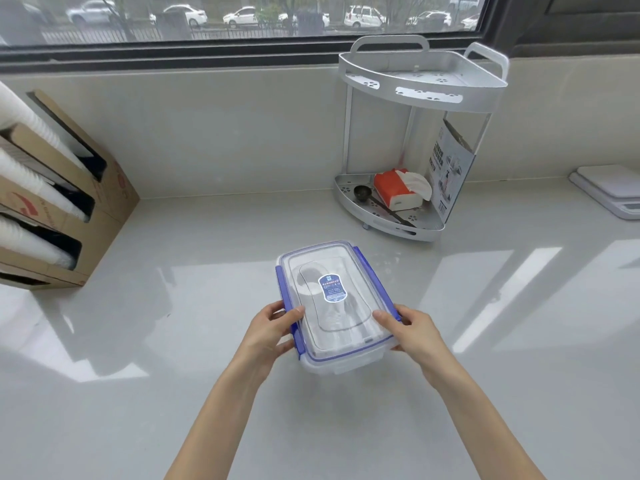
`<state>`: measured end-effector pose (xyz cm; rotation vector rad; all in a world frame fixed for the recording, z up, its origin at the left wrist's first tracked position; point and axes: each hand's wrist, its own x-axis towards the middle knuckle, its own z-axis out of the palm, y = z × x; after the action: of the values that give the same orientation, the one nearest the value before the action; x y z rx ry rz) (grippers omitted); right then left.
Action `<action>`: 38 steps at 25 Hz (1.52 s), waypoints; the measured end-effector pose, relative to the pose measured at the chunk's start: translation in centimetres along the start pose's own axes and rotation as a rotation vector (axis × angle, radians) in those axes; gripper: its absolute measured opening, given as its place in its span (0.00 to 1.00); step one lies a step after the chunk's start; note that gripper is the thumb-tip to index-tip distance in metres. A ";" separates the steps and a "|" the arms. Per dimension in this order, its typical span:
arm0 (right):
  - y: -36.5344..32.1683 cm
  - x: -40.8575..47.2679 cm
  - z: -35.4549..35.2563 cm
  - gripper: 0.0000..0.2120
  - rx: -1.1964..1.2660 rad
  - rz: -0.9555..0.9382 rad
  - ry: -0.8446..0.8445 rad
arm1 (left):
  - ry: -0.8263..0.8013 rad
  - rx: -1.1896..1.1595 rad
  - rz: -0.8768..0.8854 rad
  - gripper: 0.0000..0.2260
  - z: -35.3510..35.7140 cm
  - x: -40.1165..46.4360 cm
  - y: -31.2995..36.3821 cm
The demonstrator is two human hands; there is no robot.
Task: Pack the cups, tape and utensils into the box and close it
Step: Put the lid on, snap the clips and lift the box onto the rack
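A clear plastic box [346,363] with a transparent lid [311,258] and blue side clips stands on the pale counter in the middle of the head view. The lid lies on top, with a blue label at its centre. Pale shapes show dimly through the lid; I cannot tell what they are. My left hand [273,332] grips the box's left side, thumb on the lid by the blue clip. My right hand [412,329] grips the right side, thumb on the lid's near right corner.
A cardboard dispenser [104,209] with stacked white cups [24,168] stands at the left. A grey two-tier corner rack [415,81] at the back holds a tissue pack [398,188] and a dark spoon [363,194]. A white scale [613,192] lies at the right edge.
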<state>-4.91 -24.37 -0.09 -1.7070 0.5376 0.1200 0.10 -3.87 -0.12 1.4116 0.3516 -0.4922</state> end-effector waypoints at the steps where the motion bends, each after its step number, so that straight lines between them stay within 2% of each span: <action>1: -0.8 0.3 -0.4 0.09 -0.006 -0.032 0.004 | -0.007 -0.018 0.015 0.20 0.2 0.1 0.7; 4: -4.4 1.1 -1.8 0.06 0.008 -0.133 0.012 | -0.054 -0.064 0.079 0.20 1.2 0.1 4.2; 11: -13.8 2.3 -5.8 0.11 0.050 -0.340 0.067 | -0.207 -0.124 0.268 0.15 3.7 -1.2 13.0; 14: -17.7 2.4 -7.6 0.10 0.018 -0.407 0.118 | -0.288 -0.131 0.299 0.12 4.9 -1.7 16.1; 20: -24.0 3.0 -10.6 0.12 -0.005 -0.506 0.133 | -0.377 -0.155 0.321 0.04 7.4 -1.7 21.7; 27: -30.1 5.4 -14.1 0.15 -0.093 -0.605 0.188 | -0.449 -0.168 0.350 0.05 11.1 -0.7 27.5; 38: -36.5 14.3 -19.0 0.16 -0.124 -0.622 0.283 | -0.526 -0.230 0.326 0.04 17.6 5.4 33.9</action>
<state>18.73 -42.45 31.68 -1.9515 0.1840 -0.5496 21.47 -19.04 28.20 1.0410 -0.2383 -0.5143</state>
